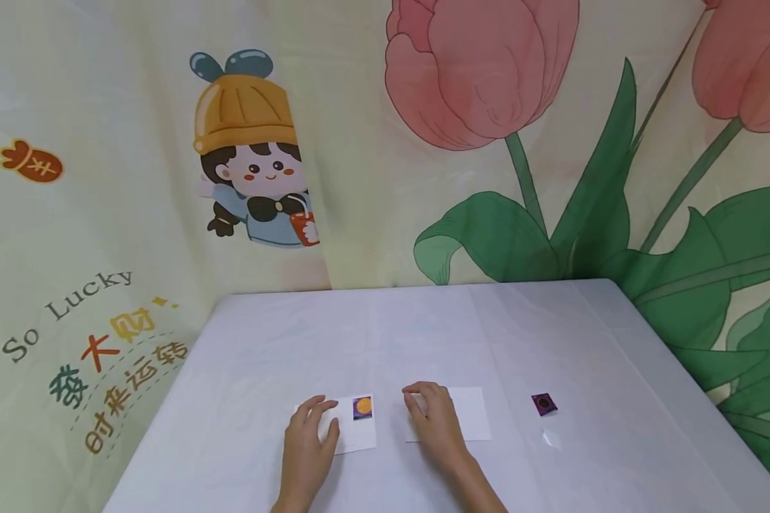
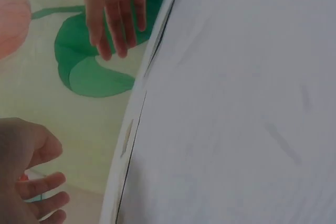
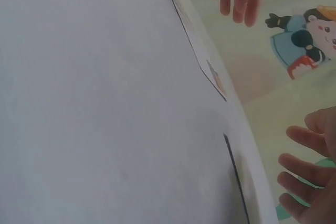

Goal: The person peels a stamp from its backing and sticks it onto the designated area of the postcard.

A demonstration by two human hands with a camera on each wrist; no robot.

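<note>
Two flat white paper rectangles, envelopes or cards, lie side by side on the white table. The left paper (image 1: 359, 438) bears a small purple stamp-like square (image 1: 362, 407) with an orange disc in its upper right corner. Over this paper's left part hovers my left hand (image 1: 308, 442), fingers spread and loosely bent, holding nothing. My right hand (image 1: 438, 427) is above the left part of the right paper (image 1: 475, 417), its fingers relaxed and slightly curved. Both wrist views show the left hand (image 2: 31, 177) and right hand (image 3: 315, 169) raised off the table with nothing in them.
To the right lies a small dark purple square (image 1: 544, 405) with a round motif. Just below it is a shiny, clear-looking scrap (image 1: 551, 438). A printed curtain (image 1: 359, 142) with tulips and a cartoon figure hangs behind the table's far edge (image 1: 423, 287).
</note>
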